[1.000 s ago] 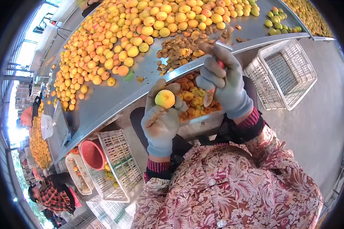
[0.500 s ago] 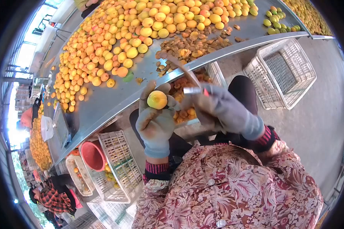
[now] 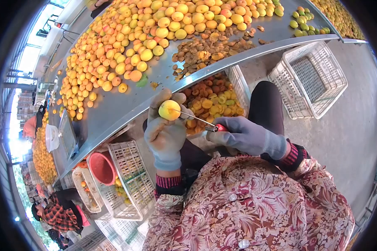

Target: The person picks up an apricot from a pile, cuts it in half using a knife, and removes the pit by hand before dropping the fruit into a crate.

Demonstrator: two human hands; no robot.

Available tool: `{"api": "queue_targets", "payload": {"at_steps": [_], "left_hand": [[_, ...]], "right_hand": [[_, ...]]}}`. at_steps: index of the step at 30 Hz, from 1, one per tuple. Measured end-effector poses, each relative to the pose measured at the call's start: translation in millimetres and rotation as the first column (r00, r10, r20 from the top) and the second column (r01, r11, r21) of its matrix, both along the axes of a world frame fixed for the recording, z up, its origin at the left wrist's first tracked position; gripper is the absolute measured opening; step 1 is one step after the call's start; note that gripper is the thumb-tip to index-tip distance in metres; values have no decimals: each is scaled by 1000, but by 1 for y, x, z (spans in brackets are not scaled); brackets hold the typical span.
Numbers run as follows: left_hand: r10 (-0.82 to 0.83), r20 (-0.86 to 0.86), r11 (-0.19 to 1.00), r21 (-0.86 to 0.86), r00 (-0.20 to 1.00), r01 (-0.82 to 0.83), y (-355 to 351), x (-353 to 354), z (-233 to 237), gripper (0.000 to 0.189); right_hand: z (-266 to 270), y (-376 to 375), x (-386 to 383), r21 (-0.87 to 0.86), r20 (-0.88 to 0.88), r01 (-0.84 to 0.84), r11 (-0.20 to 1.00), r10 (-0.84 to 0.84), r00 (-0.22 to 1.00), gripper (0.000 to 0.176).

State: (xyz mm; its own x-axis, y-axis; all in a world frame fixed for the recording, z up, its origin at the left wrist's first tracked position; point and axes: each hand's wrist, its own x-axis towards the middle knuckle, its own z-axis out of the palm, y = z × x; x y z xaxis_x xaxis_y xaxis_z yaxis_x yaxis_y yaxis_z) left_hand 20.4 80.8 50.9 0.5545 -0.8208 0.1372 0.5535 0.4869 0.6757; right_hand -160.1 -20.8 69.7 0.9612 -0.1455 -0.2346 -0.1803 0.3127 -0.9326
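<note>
My left hand, in a stained grey glove, is closed around a yellow apricot at the table's front edge. In my right hand, also gloved, is a red-handled knife. Its thin blade shows edge-on and points left, the tip at the apricot's right side. Below the hands stands a crate of halved apricots, partly hidden by my left hand and the knife.
A metal table carries heaped whole apricots, pits and scraps, and several green fruits. White crates stand at right and lower left, near a red bucket. Another person sits lower left.
The knife has swung down from over the table edge, and its tip now meets the apricot. My right hand has lowered slightly; my left hand has shifted a little left, still holding the apricot.
</note>
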Motion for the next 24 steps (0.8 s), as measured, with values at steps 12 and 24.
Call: {"api": "queue_targets", "payload": {"at_steps": [12,24], "left_hand": [[-127,207,988,111,970,106,8,9,-10,49],[-334,-377,937,-229,864,262,-11,-18,-37,50]], "right_hand": [[35,-3,4,-380,-373,-177,908,24,927,40],[8,7,20,-371,-270,-3,928,-105,957,38]]}}
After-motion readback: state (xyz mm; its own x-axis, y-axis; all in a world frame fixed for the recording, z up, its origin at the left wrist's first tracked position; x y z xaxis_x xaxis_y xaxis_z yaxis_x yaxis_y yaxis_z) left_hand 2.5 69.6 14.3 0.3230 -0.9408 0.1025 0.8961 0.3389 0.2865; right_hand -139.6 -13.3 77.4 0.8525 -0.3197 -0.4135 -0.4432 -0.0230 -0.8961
